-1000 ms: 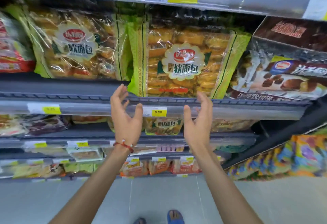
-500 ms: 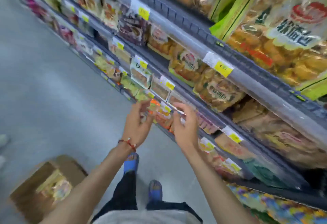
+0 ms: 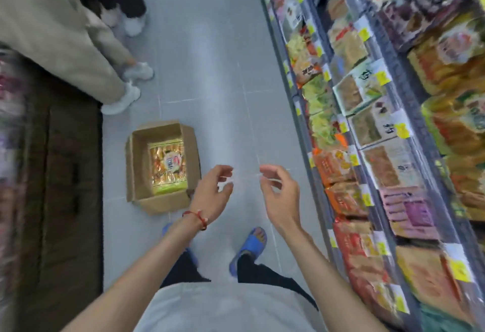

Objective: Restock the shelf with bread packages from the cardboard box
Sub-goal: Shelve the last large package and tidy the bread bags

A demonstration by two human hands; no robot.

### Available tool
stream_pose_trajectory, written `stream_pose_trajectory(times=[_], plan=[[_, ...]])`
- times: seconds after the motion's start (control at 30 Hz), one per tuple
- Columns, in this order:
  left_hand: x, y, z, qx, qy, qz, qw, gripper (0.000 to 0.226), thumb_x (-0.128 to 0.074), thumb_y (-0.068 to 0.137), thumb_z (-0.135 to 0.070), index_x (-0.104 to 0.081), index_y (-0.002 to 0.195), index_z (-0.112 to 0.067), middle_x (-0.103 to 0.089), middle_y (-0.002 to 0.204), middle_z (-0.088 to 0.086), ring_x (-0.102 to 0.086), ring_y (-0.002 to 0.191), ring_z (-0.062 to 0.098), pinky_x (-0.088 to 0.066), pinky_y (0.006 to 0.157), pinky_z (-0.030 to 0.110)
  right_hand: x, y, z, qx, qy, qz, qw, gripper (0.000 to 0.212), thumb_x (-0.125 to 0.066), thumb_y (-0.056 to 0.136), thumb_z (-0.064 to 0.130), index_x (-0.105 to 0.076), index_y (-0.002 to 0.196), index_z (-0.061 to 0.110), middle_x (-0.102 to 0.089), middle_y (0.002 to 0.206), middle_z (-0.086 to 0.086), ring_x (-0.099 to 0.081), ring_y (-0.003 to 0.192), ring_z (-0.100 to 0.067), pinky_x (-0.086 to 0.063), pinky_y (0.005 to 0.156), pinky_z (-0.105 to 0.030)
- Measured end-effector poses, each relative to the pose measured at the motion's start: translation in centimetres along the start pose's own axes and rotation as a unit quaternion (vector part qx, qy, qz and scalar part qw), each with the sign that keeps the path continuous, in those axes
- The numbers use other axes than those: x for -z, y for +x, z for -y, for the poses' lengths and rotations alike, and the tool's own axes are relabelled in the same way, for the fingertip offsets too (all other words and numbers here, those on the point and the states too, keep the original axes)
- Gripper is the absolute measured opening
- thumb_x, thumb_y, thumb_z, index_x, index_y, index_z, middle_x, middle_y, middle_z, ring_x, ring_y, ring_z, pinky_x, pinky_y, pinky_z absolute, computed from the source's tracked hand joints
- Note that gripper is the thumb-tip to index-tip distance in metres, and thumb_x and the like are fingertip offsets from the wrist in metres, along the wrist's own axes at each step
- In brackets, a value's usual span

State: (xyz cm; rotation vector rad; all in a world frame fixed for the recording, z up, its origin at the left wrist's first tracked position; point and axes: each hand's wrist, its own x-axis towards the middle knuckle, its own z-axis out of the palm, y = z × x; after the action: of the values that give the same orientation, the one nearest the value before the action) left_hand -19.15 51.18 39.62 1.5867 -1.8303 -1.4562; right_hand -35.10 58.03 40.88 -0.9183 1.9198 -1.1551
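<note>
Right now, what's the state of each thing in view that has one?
cardboard box, open on the floor, flaps out
bread package, lying flat inside the box
left hand, open, empty, fingers loosely curled
right hand, open, empty
shelf, stocked with packages

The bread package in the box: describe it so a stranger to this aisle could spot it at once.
On the grey aisle floor, left of the stocked shelves, stands an open cardboard box. Flat on its bottom lies the bread package: golden rolls under clear wrap, yellow-green edges, a round label. It is the only package in the box, off the shelves.
</note>
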Motion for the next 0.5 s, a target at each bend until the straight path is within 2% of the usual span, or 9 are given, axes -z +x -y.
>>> stream_pose_trajectory(times=[0.2, 0.4, 0.5], plan=[[10.7, -0.7, 8.2, 0.054, 0.028, -0.028, 0.998, 0.032, -0.056, 0.09, -0.006, -0.059, 0.121, -0.015, -0.064, 0.111, -0.005, -0.062, 0.1, 0.011, -0.049, 0.089, 0.023, -13.0, -1.4, 1.4, -0.041, -0.004, 0.041, 0.998, 0.025, -0.059, 0.098, 0.0, -0.073, 0.109, 0.017, -0.074, 0.107, 0.01, -0.065, 0.094, 0.002, -0.048, 0.083, -0.011], [19.3, 2.1, 15.1, 0.063, 0.095, -0.005, 0.993, 0.036, -0.057, 0.09, -0.008, -0.058, 0.124, -0.02, -0.064, 0.113, -0.006, -0.06, 0.105, 0.01, -0.052, 0.092, 0.029, -24.6, -1.2, 2.4, -0.054, 0.0, 0.074, 0.996, 0.027, -0.058, 0.1, 0.004, -0.07, 0.108, 0.028, -0.069, 0.104, 0.023, -0.063, 0.1, 0.006, -0.049, 0.083, -0.009], [21.5, 4.4, 17.2, 0.075, 0.107, 0.015, 0.991, 0.033, -0.057, 0.092, -0.009, -0.058, 0.123, -0.019, -0.064, 0.113, -0.004, -0.06, 0.104, 0.011, -0.052, 0.093, 0.03, -28.0, -0.3, 2.0, -0.074, -0.014, 0.095, 0.993, 0.023, -0.058, 0.101, 0.006, -0.071, 0.11, 0.022, -0.069, 0.103, 0.022, -0.063, 0.099, 0.006, -0.048, 0.083, -0.007]])
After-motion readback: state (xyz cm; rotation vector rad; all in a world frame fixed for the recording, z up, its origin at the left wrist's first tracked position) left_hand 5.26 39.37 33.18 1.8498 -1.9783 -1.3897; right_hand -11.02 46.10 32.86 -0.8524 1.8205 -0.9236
